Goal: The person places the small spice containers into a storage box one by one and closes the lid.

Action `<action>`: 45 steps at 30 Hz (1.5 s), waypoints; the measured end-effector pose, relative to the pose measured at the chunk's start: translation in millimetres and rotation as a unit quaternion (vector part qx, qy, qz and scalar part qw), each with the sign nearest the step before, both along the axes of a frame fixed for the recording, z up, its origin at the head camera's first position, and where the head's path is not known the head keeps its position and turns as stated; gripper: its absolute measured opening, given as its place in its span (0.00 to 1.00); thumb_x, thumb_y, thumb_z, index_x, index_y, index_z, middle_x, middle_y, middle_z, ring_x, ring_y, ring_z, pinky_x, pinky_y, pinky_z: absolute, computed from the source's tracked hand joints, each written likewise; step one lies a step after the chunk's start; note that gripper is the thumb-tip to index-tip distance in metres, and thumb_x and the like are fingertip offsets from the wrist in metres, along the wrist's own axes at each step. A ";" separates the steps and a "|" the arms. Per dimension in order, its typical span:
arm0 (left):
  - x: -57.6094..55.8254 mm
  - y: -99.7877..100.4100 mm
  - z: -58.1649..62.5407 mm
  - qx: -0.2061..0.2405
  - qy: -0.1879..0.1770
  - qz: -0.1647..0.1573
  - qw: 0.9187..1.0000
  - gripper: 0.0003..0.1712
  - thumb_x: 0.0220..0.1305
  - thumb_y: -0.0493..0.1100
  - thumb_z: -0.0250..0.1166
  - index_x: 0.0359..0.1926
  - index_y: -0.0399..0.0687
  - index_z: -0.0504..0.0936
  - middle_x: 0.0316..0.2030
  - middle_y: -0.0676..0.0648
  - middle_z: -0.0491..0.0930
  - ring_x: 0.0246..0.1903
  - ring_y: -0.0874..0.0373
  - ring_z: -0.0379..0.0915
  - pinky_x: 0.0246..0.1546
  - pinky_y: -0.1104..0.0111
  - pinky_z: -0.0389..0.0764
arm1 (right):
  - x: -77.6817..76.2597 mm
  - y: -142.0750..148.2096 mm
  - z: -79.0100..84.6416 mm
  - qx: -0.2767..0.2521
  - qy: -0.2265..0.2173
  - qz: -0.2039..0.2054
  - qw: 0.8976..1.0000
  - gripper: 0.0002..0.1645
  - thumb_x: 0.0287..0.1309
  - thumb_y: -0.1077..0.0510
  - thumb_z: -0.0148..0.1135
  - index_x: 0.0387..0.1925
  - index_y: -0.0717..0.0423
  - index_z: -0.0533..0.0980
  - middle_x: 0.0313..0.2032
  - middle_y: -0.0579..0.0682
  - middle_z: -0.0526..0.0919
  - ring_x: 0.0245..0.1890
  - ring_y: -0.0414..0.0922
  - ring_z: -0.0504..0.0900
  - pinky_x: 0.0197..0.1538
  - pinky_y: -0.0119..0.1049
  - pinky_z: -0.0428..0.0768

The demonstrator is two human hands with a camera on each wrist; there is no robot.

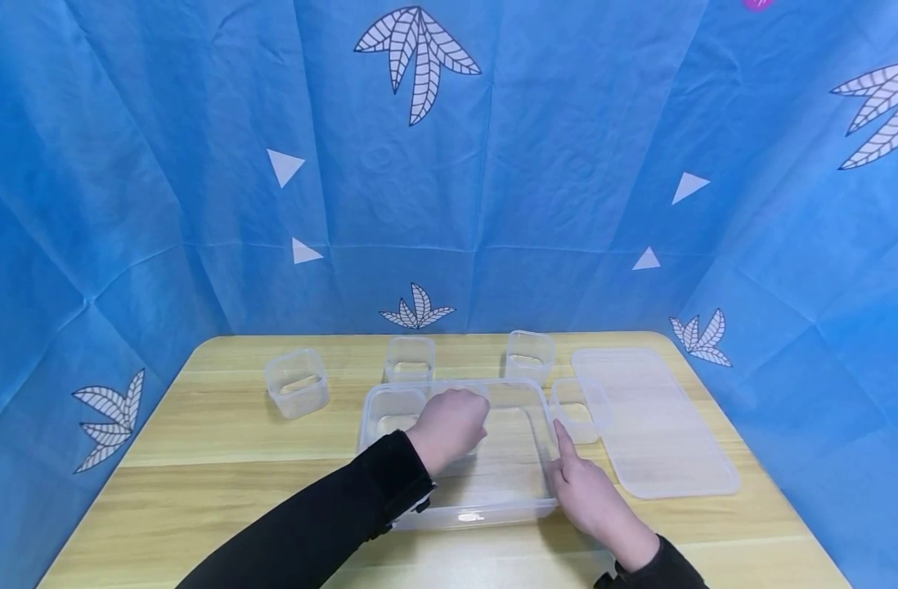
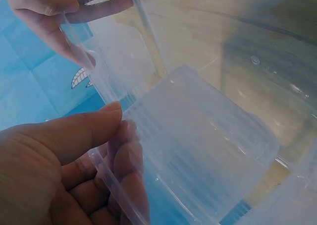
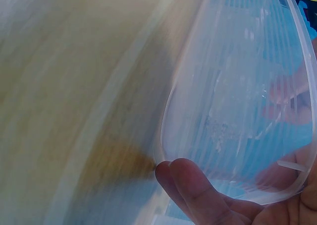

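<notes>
A large clear plastic box point(image 1: 478, 517) stands in the middle of the table. Inside it, my left hand point(image 1: 451, 424) pinches the rim of a small clear container point(image 2: 203, 136) between thumb and fingers; in the head view this hand mostly hides it. Another small container point(image 1: 393, 402) sits in the box's back left corner. My right hand point(image 1: 587, 493) holds the box's right side, its index finger stretched along the rim. In the right wrist view, fingertips point(image 3: 190, 180) press the outside of the box wall.
Small clear containers stand outside the box: one at left point(image 1: 297, 384), two behind it point(image 1: 410, 360), and one against its right side point(image 1: 576, 419). A flat translucent lid point(image 1: 658, 429) lies at the right, near the table edge. Blue cloth hangs behind.
</notes>
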State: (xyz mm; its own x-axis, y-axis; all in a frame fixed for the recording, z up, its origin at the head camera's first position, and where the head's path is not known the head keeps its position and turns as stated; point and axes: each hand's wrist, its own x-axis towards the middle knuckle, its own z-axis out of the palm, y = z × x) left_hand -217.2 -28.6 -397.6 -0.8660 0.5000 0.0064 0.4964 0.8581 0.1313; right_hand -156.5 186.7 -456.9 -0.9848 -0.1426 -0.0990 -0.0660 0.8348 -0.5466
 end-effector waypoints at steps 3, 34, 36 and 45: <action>0.5 1.3 0.4 0.005 -0.004 -0.003 1.000 0.07 0.62 0.44 0.72 0.29 0.48 0.84 0.27 0.52 0.82 0.26 0.59 0.77 0.30 0.67 0.80 | 0.2 0.3 0.6 -0.001 0.001 0.002 1.000 0.39 0.71 0.63 0.45 0.77 0.66 0.44 0.37 0.53 0.85 0.24 0.41 0.73 0.37 0.43 0.76; -4.6 4.7 -7.1 -0.035 -0.051 0.011 0.998 0.13 0.59 0.43 0.74 0.22 0.49 0.79 0.22 0.54 0.75 0.24 0.61 0.71 0.29 0.67 0.78 | 0.3 0.0 -0.6 -0.002 0.003 0.001 1.000 0.38 0.71 0.63 0.45 0.77 0.67 0.45 0.40 0.55 0.85 0.25 0.41 0.74 0.38 0.44 0.77; -4.3 4.7 -7.5 -0.040 -0.052 0.012 0.998 0.14 0.58 0.44 0.74 0.21 0.49 0.78 0.22 0.54 0.75 0.25 0.60 0.71 0.29 0.67 0.78 | 0.4 -0.3 -0.2 -0.002 0.000 0.000 1.000 0.39 0.71 0.63 0.44 0.77 0.66 0.44 0.38 0.54 0.85 0.24 0.42 0.73 0.37 0.44 0.76; -1.3 3.9 -8.5 -0.045 -0.062 0.016 0.997 0.12 0.56 0.43 0.75 0.23 0.49 0.79 0.23 0.54 0.74 0.24 0.61 0.71 0.29 0.66 0.78 | 0.6 -0.4 1.7 -0.004 -0.002 0.000 1.000 0.39 0.71 0.63 0.45 0.77 0.66 0.44 0.39 0.56 0.85 0.24 0.42 0.73 0.35 0.42 0.75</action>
